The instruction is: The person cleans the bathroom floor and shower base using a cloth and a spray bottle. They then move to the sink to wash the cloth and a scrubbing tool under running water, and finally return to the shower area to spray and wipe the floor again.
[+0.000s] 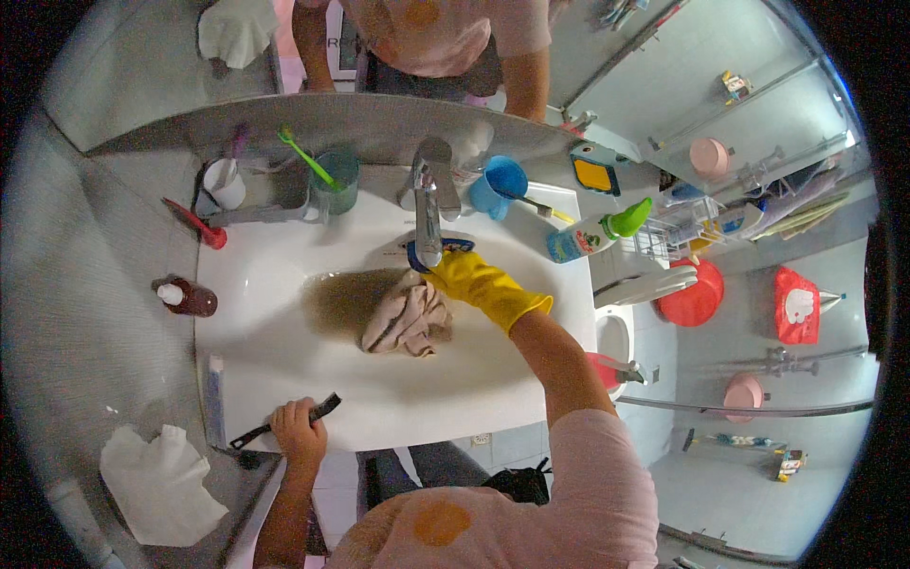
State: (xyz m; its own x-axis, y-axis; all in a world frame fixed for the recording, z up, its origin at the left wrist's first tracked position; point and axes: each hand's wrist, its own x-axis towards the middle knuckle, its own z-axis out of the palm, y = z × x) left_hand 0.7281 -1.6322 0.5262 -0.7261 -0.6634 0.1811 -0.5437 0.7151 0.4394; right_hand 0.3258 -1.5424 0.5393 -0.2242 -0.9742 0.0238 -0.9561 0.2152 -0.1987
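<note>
My left hand (300, 431) rests at the front left edge of the white sink (474, 389), closed round a slim black brush-like tool (325, 408) whose handle sticks out to the left. A yellow rubber glove covers my right hand (479, 284), which is beneath the chrome faucet (429, 213). Its fingers are closed on a dark blue thing (460, 244), partly hidden by the spout, so its kind is unclear. Just below and left of the glove, a crumpled beige cloth (408, 318) lies in murky brown water (341, 299) in the basin.
Along the back stand a green cup (336, 190) with a green toothbrush, a blue cup (498, 188) and a bottle with a green cap (597, 235). Left lie a red brush (209, 232) and a dark red pump bottle (190, 299). A mirror edge (332, 106) runs behind; right is a toilet (616, 332).
</note>
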